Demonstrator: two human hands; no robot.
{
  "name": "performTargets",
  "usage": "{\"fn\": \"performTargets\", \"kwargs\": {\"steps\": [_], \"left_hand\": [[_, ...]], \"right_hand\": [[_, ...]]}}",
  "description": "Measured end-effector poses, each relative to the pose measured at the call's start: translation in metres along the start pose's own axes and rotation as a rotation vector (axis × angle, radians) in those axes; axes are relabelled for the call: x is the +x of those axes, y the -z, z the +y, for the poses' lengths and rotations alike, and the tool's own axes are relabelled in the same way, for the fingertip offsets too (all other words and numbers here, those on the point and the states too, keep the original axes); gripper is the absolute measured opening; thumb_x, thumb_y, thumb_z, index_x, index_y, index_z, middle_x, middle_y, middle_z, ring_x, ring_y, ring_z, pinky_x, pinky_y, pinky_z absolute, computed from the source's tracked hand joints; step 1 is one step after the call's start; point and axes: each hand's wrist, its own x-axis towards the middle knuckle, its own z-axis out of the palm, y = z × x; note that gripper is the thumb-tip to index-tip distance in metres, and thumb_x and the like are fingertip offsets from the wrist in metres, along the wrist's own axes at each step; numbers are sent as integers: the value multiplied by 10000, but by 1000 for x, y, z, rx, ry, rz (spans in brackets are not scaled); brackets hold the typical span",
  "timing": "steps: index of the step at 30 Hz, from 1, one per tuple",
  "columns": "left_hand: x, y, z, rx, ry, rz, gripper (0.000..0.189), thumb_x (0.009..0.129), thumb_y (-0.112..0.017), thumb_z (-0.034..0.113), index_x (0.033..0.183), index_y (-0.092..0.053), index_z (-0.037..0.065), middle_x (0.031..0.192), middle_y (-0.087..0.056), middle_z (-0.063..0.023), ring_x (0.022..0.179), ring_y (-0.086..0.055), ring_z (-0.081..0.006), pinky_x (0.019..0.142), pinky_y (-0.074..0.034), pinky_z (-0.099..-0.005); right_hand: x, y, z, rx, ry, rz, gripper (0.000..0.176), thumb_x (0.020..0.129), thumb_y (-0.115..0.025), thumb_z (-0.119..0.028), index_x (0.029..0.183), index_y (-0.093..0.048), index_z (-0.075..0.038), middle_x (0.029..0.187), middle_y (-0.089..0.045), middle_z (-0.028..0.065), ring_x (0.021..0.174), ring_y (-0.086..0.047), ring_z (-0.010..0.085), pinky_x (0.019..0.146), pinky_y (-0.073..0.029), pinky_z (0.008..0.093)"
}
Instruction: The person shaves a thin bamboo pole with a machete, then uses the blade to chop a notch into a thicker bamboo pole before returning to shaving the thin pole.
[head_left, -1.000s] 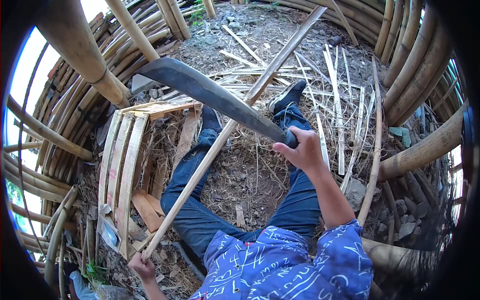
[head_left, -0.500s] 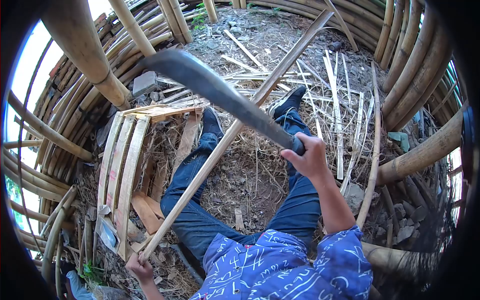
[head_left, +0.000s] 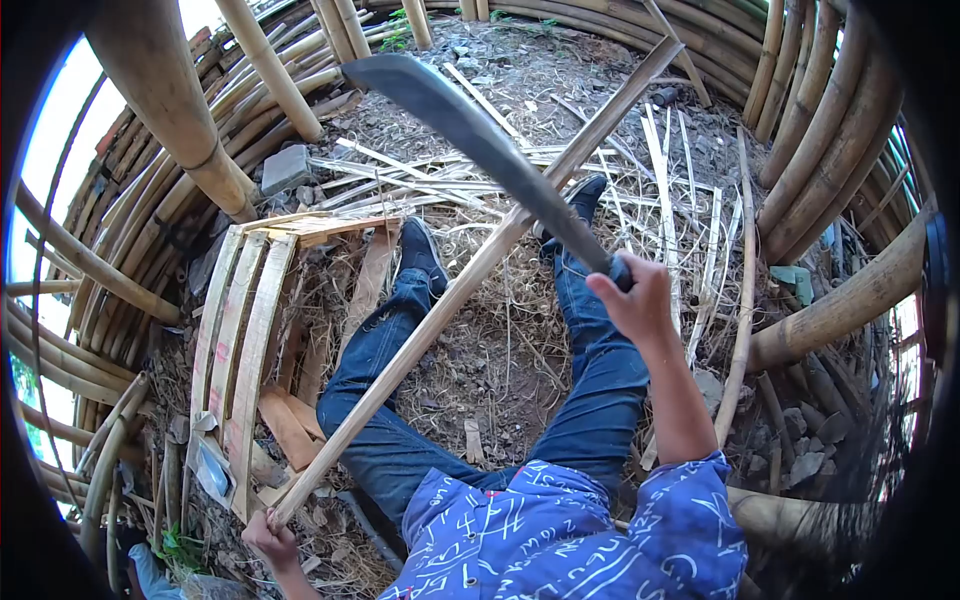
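Observation:
My right hand [head_left: 642, 298] is wrapped round the handle of a machete [head_left: 480, 145], with the wide dark blade pointing up and to the left. The blade overlaps a long split bamboo strip [head_left: 410, 355] in this view. At the strip's near end, low on the left, my left hand [head_left: 270, 538] grips it. From there the strip runs diagonally over my left leg and between my feet to the far right. My legs in jeans are spread out on the ground on both sides of it.
Left of my leg stands a wooden slatted crate [head_left: 240, 345]. Thin bamboo slivers [head_left: 660, 165] litter the ground ahead. A grey block [head_left: 287, 170] lies near a thick bamboo post [head_left: 170, 100]. Stacked bamboo poles [head_left: 835, 130] surround the spot, with rubble [head_left: 805, 455] at the right.
The machete has swung upward and to the right, its blade now steeper. My right hand has shifted slightly right. The strip's far end has moved a little right and down.

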Motion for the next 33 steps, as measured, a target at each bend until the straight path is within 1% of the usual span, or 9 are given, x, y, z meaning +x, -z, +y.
{"fn": "performTargets", "kwargs": {"steps": [3,5,7,14,17,23,27,29,33], "left_hand": [[0,8,-15,-25,-7,-6,440,943,-506,274,605,-404,11,538,-395,-200,479,-452,-416,459,-295,-469],[1,9,-15,97,75,-186,505,963,-479,352,601,-407,8,544,-396,-214,489,-458,-427,465,-300,-475],[-6,6,-28,115,80,-177,499,949,-515,336,596,-394,6,547,-388,-223,497,-451,-436,468,-296,-480],[4,3,-4,20,79,-130,425,907,-543,241,595,-375,5,549,-384,-228,504,-453,-439,471,-309,-466],[-5,15,-20,57,99,-224,439,921,-534,268,606,-376,6,553,-391,-228,512,-456,-444,477,-309,-471],[9,-10,-6,-36,116,-192,463,939,-514,317,618,-401,3,557,-402,-229,528,-467,-456,479,-319,-475],[-6,9,-36,49,110,-188,517,960,-491,388,624,-412,3,561,-411,-228,532,-474,-456,480,-319,-484],[-5,21,-26,98,53,-226,438,927,-529,298,624,-415,4,561,-408,-228,535,-477,-455,479,-319,-483],[-29,14,-74,98,139,-242,430,901,-561,290,622,-401,4,568,-414,-236,546,-481,-463,481,-310,-487]], "right_hand": [[20,7,28,-147,23,125,707,774,-556,-795,620,-567,-105,492,-534,22,441,-566,167,461,-441,299],[25,2,28,-191,-2,97,704,775,-549,-800,594,-539,-120,494,-542,36,446,-584,191,469,-452,329],[25,-13,35,-364,65,107,701,771,-557,-796,598,-553,-117,504,-556,54,463,-599,220,483,-465,360],[7,-29,12,-113,180,45,649,768,-647,-718,603,-566,-95,488,-532,51,446,-577,218,481,-456,358],[32,-18,41,-92,-115,97,630,797,-644,-685,613,-590,-85,498,-553,49,436,-565,204,462,-439,338],[8,-43,21,43,-41,-99,635,808,-619,-705,630,-602,-96,541,-587,34,454,-561,148,432,-447,312],[31,-21,62,-174,-170,53,638,774,-619,-731,682,-661,-101,603,-637,79,558,-645,250,570,-509,379],[41,-8,73,-439,-140,0,672,776,-581,-763,694,-664,-101,606,-638,89,576,-659,261,563,-510,396],[30,-21,55,-409,-60,-29,705,764,-543,-807,662,-623,-115,554,-608,81,562,-659,254,545,-504,400]]}}
